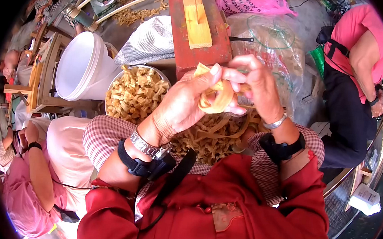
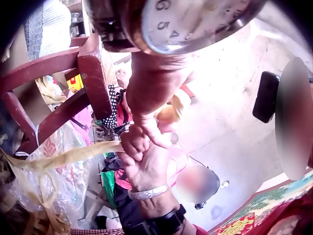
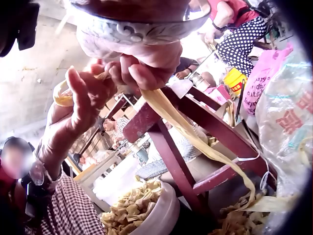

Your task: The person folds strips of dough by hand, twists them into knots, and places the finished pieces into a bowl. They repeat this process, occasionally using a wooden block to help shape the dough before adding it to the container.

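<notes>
A flat yellow-tan strip (image 1: 220,99) is looped at the fingers of my left hand (image 1: 179,98), the one with the metal watch. My left thumb and fingers pinch the loop. Close beside it, my right hand (image 1: 262,87), with a silver bangle, grips the same strip between curled fingers. From the right hand a long tail of the strip (image 3: 195,139) hangs down in the right wrist view. Below both hands, in the lap, lies a heap of similar strips (image 1: 212,137). Small folded pieces (image 1: 135,90) of the same colour fill a white tub to the left.
A red wooden bench (image 1: 201,57) with a yellow wood block (image 1: 198,30) stands just ahead of my hands. An upright white bucket (image 1: 76,67) tilts at left. A clear plastic bag (image 1: 269,44) and a pink bag (image 1: 250,2) lie at right. People sit on both sides.
</notes>
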### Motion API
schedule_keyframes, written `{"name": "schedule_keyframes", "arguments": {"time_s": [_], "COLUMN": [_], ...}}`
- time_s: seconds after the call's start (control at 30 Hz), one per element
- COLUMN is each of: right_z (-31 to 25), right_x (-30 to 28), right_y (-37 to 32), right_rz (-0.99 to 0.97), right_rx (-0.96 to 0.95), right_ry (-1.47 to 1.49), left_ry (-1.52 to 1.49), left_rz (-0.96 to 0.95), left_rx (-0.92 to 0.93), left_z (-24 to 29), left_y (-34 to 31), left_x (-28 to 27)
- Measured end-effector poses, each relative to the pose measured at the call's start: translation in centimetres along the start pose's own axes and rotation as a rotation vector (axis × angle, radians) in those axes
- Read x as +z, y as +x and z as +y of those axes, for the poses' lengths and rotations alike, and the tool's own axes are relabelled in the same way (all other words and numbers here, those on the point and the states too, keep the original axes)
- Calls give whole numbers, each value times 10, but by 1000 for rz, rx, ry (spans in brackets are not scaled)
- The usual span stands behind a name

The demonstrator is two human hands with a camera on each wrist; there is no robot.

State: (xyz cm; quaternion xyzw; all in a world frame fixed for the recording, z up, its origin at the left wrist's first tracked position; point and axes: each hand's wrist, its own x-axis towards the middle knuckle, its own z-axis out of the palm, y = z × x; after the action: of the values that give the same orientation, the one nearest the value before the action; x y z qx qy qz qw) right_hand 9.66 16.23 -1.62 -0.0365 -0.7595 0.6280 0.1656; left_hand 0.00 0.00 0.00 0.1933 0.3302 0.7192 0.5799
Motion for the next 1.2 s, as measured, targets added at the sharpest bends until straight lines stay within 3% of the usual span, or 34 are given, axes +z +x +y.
{"name": "schedule_keyframes", "arguments": {"time_s": [0.07,0.27,0.37,0.47,0.57,0.8,0.9,0.93,1.03,1.2], "right_z": [1,18,17,12,16,4,-7,-15,-16,-39], "right_x": [-10,-26,-19,-12,-9,9,18,13,4,-7], "right_y": [-8,-19,-18,-16,-13,-6,-1,1,1,15], "right_rz": [116,131,-1,3,-25,-258,-251,-275,-203,-182], "right_rx": [40,54,72,215,208,331,342,406,184,66], "right_ry": [26,-120,-255,-137,-50,81,166,-27,-104,-234], "left_ry": [-82,-162,-60,195,419,390,391,387,108,197], "left_rz": [38,36,133,337,425,467,480,486,383,449], "left_rx": [-3,27,92,160,17,69,77,77,304,322], "left_z": [4,18,19,16,12,9,7,7,28,54], "left_y": [0,-13,-13,-12,-17,-13,-8,-7,-15,-16], "left_x": [3,-11,-9,-6,-9,-5,-1,0,-13,0]}}
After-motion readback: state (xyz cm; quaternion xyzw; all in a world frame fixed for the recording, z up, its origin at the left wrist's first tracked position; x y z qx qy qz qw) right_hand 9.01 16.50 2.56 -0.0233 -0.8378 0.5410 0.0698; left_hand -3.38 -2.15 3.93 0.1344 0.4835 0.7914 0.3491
